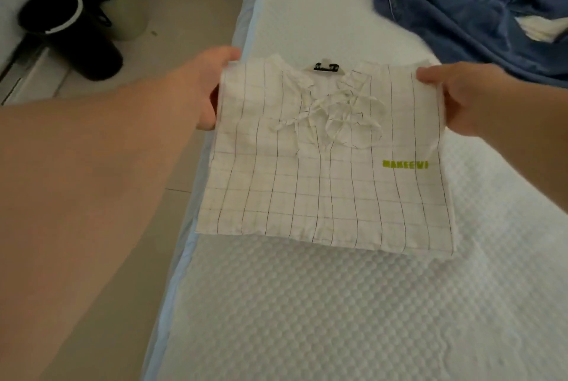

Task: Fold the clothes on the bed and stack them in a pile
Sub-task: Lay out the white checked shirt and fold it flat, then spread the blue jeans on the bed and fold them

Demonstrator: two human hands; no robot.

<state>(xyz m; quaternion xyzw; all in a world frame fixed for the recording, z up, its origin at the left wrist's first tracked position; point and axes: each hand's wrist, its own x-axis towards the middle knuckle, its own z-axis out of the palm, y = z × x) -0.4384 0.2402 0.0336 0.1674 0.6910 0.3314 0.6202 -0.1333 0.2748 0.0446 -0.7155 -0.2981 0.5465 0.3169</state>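
Held up over the near half of the bed (353, 319), just inside its left edge: a white checked shirt (332, 183), already squared into a neat rectangle, collar label and tie strings facing up, green lettering on one side. Gripped at both top corners — left hand (209, 88) curled round the left corner, thumb on top; right hand (451, 94) pinching the right corner the same way. Lower hem looked to be brushing the mattress or hanging just above it; hard to tell which. Sleeves tucked out of sight, so this piece judged folded, or one last halving short of it. No finished pile anywhere in view, so probably the first item for the stack, or one not yet carried to it. Far up the bed on the right, well apart from the shirt, lay a heap of blue denim clothes (479, 8), crumpled and plainly unfolded, with a scrap of white garment (541, 28) poking out. Most of the job judged ahead: set this down, then tackle that heap.
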